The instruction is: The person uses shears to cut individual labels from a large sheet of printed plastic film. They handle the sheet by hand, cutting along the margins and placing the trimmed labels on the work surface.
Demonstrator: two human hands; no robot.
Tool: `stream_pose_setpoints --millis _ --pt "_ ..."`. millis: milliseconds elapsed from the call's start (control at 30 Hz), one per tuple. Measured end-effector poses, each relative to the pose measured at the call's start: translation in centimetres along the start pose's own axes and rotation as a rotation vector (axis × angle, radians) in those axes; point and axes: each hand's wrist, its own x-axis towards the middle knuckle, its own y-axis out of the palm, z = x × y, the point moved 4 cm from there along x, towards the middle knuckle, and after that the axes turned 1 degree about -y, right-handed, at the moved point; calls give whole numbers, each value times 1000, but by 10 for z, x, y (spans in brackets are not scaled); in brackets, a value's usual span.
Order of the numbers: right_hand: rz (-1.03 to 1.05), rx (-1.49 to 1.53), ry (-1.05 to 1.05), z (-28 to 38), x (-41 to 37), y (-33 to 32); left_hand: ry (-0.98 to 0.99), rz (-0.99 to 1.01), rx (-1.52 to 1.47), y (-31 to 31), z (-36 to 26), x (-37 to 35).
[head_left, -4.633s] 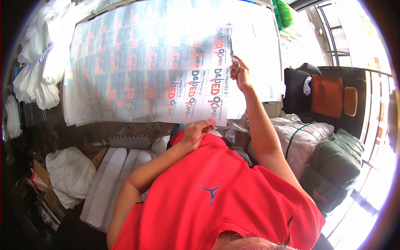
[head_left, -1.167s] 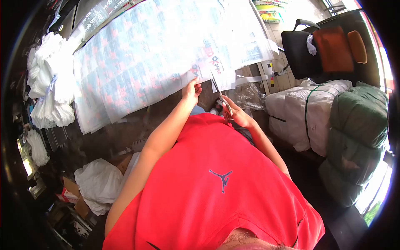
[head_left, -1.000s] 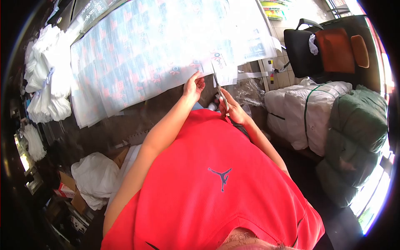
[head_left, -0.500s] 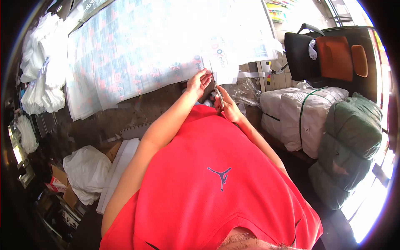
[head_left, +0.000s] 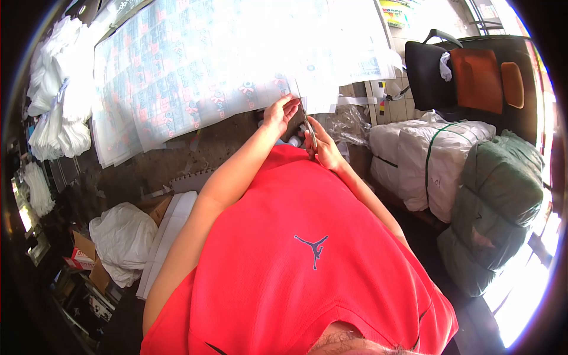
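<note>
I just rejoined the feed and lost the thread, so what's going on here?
A person in a red shirt is cutting a large printed sheet. The right hand works scissors into its near edge, while the left hand pinches that edge just beside the blades. Wrapped bales sit off to the right, in front of an office chair.

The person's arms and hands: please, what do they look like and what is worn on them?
Both arms are bare below the short sleeves of a red T-shirt with a small dark jumping-figure logo on the chest. The left hand and the right hand wear no gloves; no watch or bracelet shows. Rings on the fingers are too small to tell.
</note>
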Motion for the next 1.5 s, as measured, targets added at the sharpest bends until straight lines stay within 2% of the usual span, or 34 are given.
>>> stream_pose_setpoints --millis 300,800,900,1500 --pt "23 113 -7 5 -7 2 13 -13 29 2 -2 -4" --pt "-3 107 -53 10 25 1 26 -57 130 4 -9 -26" --pt "-4 190 -92 10 35 5 30 -29 111 3 -6 -29" --pt "-46 105 -118 39 67 3 -37 51 63 7 -2 -53"
